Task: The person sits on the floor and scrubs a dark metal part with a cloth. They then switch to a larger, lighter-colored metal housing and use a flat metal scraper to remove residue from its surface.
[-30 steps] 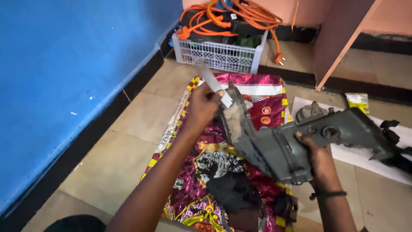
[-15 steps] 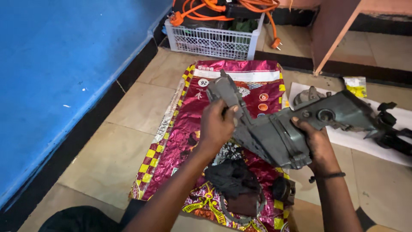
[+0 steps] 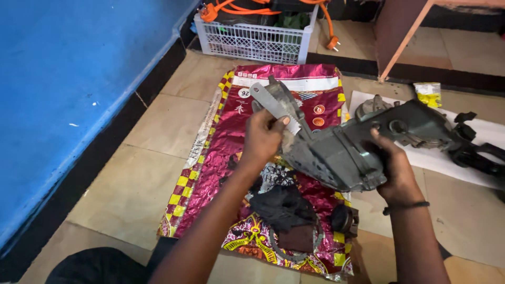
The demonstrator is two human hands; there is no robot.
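Head view: a beige tiled floor is seen, bounded at the left of the frame by a blue wall with a black skirting. A crimson printed sack is spread flat on the tiles at centre. At the top of the frame, a white lattice basket is seen holding orange cable. A grey machine housing is held above the sack, right of centre: the left hand is closed on its narrow end, the right hand clasped around its body.
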